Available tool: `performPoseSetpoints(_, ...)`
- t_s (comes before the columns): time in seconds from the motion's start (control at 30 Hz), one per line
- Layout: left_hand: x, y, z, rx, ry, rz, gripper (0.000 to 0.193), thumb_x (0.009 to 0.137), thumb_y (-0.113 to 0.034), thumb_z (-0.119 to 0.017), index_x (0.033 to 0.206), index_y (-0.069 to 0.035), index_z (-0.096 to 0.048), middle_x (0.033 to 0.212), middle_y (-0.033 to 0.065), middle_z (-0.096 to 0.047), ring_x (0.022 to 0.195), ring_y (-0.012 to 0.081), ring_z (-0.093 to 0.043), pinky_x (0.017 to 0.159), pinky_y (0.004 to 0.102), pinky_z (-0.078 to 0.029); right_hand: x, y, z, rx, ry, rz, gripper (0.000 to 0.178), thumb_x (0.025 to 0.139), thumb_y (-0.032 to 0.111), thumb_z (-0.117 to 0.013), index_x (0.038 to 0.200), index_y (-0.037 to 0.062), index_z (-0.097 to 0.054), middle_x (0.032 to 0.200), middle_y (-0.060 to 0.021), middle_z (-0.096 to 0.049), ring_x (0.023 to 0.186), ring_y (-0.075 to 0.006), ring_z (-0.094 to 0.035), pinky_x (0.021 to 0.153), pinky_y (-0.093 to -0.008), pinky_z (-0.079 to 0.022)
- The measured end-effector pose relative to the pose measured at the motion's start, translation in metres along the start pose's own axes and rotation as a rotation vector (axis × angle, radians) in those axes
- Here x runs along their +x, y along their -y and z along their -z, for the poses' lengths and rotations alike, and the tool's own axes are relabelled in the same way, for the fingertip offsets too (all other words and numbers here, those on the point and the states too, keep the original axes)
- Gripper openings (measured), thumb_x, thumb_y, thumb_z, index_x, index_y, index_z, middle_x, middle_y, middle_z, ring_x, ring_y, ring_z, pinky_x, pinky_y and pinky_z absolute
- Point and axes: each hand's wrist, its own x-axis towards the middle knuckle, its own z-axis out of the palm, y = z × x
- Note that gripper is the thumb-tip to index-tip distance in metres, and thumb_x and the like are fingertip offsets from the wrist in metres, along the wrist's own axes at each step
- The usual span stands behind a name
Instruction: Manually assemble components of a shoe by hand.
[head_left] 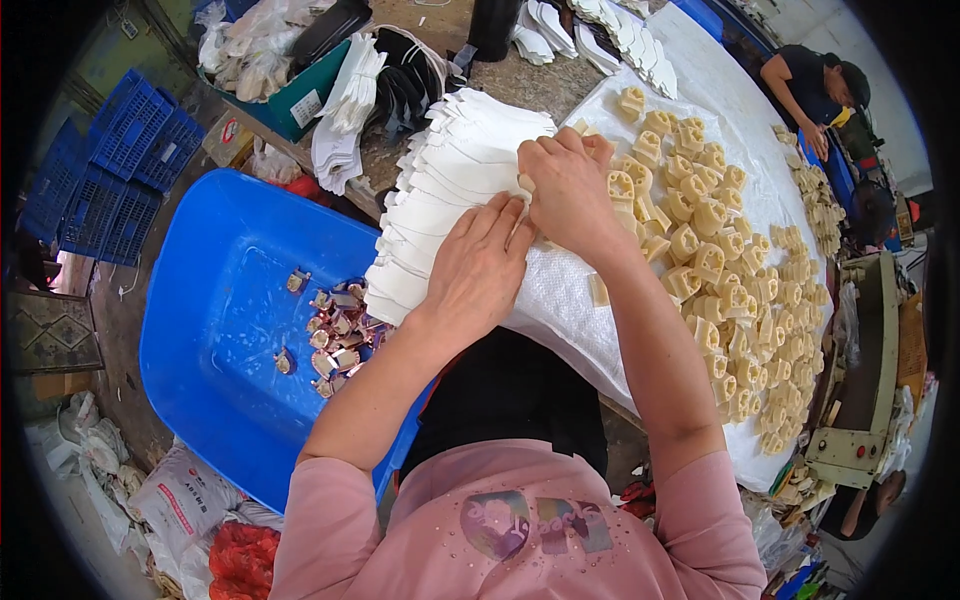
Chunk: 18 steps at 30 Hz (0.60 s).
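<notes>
My left hand (474,262) lies flat with its fingers stretched out, pressing on a fanned row of overlapping white thin curved pieces (440,170). Just beside its fingertips, my right hand (572,188) is closed in a fist, knuckles up. A sliver of a cream moulded piece (526,183) shows under its fingers; the rest of what it grips is hidden. To the right of that fist, many small hollow cream moulded pieces (708,262) are heaped over a white woven sheet (570,290) on the table.
Left of the table sits a blue tub (190,290) holding small shiny reddish-metallic parts (338,335). Behind it are a green box (290,105) with plastic bags and a stack of white strips (345,110). Blue crates (130,150) stand far left. Another person (822,90) works at the far right.
</notes>
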Motion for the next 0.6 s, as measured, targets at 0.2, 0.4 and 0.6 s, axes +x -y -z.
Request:
performPoseSetpoints(0.2,-0.010,0.005,-0.003,0.042,0.090,-0.015,0.043,0.075,-0.007,-0.058,0.116,0.005,-0.051,0.123,0.0220,-0.051,0.121,0.0328,-0.044,0.102,0.0393,-0.034,0.003,0.022,0.044,0.609,-0.137,-0.010,0.018,0.069,-0.002,-0.060,0.085,0.0050,-0.055,0.081,-0.0107,-0.060,0.086,-0.0244,-0.057,0.090,-0.0413,-0.036)
performPoseSetpoints(0.4,-0.005,-0.013,0.035,-0.409,0.121,0.031,0.055,0.081,-0.020,-0.061,0.127,0.005,-0.044,0.123,0.0216,-0.051,0.121,0.0316,-0.044,0.103,0.0386,-0.033,-0.058,0.015,0.074,1.368,-0.426,-0.118,0.010,0.081,-0.002,-0.060,0.088,0.0007,-0.053,0.084,-0.0026,-0.057,0.081,-0.0121,-0.056,0.072,-0.0266,-0.046)
performPoseSetpoints(0.6,-0.045,-0.040,0.011,-1.527,0.042,0.556,0.047,0.099,-0.030,-0.039,0.129,0.007,-0.043,0.081,0.0042,-0.058,0.073,0.0089,-0.053,0.066,0.0218,-0.042,-0.142,-0.013,0.023,1.309,0.034,-0.271,0.014,0.080,-0.003,-0.060,0.094,0.0004,-0.059,0.087,-0.0044,-0.058,0.088,-0.0155,-0.056,0.077,-0.0277,-0.044)
